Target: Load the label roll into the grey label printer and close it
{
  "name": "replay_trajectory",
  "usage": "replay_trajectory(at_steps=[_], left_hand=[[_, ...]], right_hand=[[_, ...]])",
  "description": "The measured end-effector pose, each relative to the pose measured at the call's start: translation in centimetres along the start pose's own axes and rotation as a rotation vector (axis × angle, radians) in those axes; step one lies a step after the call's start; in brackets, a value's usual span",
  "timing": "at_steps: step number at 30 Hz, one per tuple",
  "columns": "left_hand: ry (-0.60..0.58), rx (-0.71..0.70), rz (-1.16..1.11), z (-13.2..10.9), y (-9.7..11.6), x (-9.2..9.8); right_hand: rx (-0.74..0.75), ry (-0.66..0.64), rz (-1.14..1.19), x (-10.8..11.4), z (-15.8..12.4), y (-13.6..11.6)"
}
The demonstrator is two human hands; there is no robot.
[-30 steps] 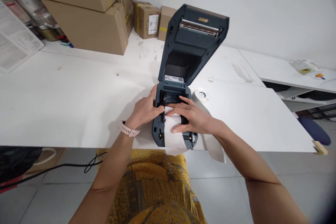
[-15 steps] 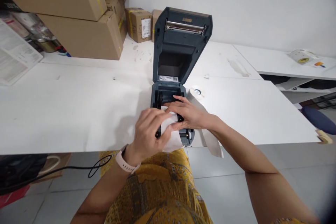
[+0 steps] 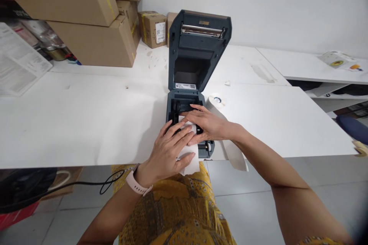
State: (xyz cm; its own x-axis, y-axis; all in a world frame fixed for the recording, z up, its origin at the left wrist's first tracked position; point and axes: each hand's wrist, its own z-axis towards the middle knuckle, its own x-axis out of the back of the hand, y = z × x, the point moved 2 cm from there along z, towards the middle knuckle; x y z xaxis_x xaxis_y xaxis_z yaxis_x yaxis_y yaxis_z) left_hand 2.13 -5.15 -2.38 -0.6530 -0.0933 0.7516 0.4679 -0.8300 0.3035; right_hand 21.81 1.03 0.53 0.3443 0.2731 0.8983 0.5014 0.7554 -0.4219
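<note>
A dark grey label printer (image 3: 188, 61) stands at the table's front edge with its lid raised. A white strip of label paper (image 3: 191, 164) runs through its base and hangs over the front. My left hand (image 3: 172, 149), with a pink watch band at the wrist, lies on the strip, its fingers stretched out. Above it, my right hand (image 3: 205, 124) rests over the printer's inside, fingers spread and fingertips on the paper. The two hands' fingers meet over the strip. Most of the printer's inside is hidden beneath them.
A label roll (image 3: 217, 101) stands right of the printer, and a loose strip (image 3: 234, 155) droops over the table (image 3: 276, 122) edge. Cardboard boxes (image 3: 94, 42) are stacked at the back left, with a smaller box (image 3: 153, 28) beside them. A black cable (image 3: 86, 183) hangs below.
My left hand has gone from gripping the paper to lying on it with straightened fingers. The strip's end hangs slightly lower over the front. My right hand has barely moved.
</note>
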Motion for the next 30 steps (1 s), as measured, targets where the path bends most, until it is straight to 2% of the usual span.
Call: replay_trajectory(at_steps=[14, 30], left_hand=[[0.015, 0.027, -0.014, 0.1, 0.5, -0.1], [0.063, 0.029, 0.061, 1.1, 1.5, 0.0]], right_hand=[[-0.012, -0.011, 0.015, 0.2, 0.1, -0.1], [0.009, 0.039, -0.008, 0.0, -0.5, -0.3]])
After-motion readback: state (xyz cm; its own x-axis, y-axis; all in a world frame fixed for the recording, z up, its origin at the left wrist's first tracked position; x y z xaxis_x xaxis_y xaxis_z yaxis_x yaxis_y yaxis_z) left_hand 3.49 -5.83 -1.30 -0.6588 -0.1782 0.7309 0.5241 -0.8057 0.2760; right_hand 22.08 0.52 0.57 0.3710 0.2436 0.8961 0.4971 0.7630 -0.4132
